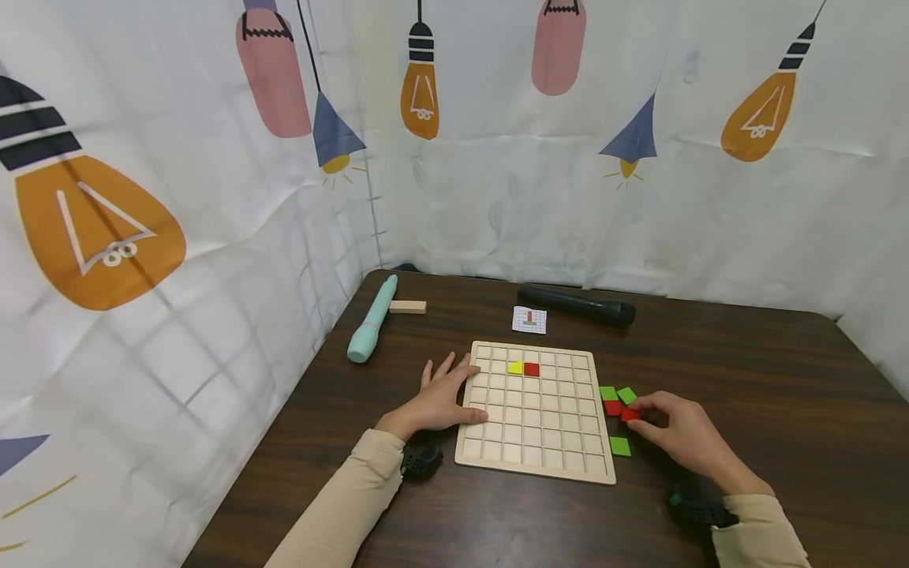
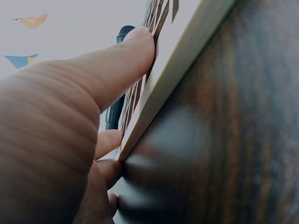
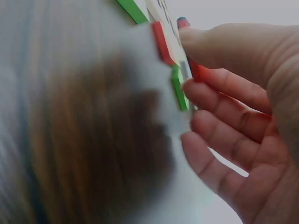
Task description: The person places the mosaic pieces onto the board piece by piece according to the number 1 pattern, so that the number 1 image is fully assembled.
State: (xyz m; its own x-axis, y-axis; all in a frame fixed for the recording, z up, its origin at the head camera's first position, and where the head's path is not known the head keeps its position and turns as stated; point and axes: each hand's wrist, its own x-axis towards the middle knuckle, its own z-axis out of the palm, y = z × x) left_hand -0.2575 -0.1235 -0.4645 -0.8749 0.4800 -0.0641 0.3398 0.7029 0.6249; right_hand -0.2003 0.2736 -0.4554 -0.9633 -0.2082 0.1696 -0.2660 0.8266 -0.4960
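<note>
A wooden grid board lies on the dark table. On it sit a yellow tile, partly slanted, and a red square tile, side by side near the far rows. My left hand rests on the board's left edge, thumb on the grid and fingers spread. Right of the board, my right hand pinches a red tile between thumb and fingers. Beside that tile lie another red tile and green tiles. A further green tile lies nearer.
Behind the board are a small card with a coloured grid pattern and a black microphone. To the far left lie a mint-green microphone-shaped object and a wooden block. A printed curtain hangs behind the table.
</note>
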